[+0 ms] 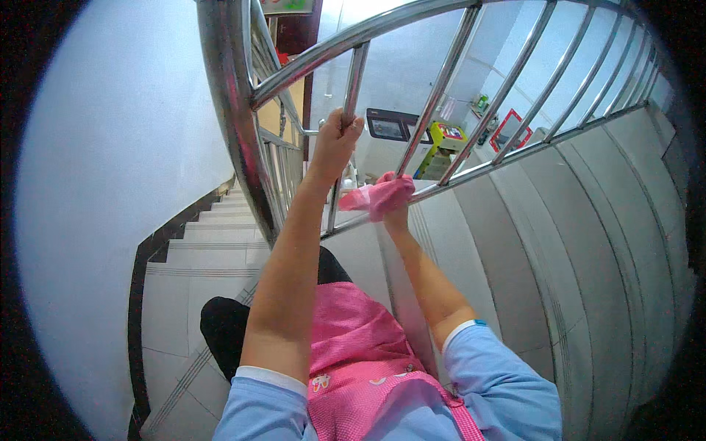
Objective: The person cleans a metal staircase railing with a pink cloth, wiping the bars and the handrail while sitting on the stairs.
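My left hand (pixel 337 135) grips an upright metal bar (pixel 356 77) of a stair railing, below its curved handrail (pixel 364 30). Lower and to the right, my right hand (pixel 396 206) holds a pink cloth (pixel 390 195) around the lower end of the neighbouring bar (pixel 438 93), just above the bottom rail (pixel 480 172). Most of the fingers of my right hand are hidden by the cloth, one end of which sticks out to the left. A thick metal newel post (pixel 234 105) stands to the left of both hands.
Tiled stairs (pixel 220 229) descend at the left beside a pale wall (pixel 116 127) with dark skirting. More steps (pixel 529 231) curve along the right. Beyond the bars, on a lower level, are a washing machine (pixel 386 154), a yellow-green box (pixel 441 146) and a red-framed mirror (pixel 510 131).
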`<state>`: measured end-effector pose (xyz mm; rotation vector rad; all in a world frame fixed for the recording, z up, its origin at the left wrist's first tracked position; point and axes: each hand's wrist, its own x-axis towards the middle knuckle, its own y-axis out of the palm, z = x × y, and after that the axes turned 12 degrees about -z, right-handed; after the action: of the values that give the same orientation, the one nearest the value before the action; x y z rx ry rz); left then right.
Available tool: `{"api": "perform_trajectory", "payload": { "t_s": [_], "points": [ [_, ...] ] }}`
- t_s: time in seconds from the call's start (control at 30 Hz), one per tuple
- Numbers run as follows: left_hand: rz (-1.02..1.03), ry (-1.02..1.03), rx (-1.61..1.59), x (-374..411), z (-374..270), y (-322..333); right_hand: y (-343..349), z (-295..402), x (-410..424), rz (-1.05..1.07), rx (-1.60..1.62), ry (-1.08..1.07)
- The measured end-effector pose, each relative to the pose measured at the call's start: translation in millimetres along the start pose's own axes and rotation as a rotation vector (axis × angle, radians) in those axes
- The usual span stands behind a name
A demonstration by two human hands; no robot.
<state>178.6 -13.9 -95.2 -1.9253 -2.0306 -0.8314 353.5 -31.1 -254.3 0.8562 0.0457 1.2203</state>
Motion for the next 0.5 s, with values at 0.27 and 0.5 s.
{"api": "perform_trajectory", "payload": {
  "t_s": [0.27, 0.5],
  "points": [
    [0.01, 0.026, -0.017, -0.6, -5.4, -4.3, 86.8, 135.3, 106.9, 0.071, -0.878, -0.722],
    [0.032, -0.008, 0.022, 6.8, -2.0, -3.4, 160.3, 194.2, 157.1, 0.06, -0.943, -1.017]
  ]
}}
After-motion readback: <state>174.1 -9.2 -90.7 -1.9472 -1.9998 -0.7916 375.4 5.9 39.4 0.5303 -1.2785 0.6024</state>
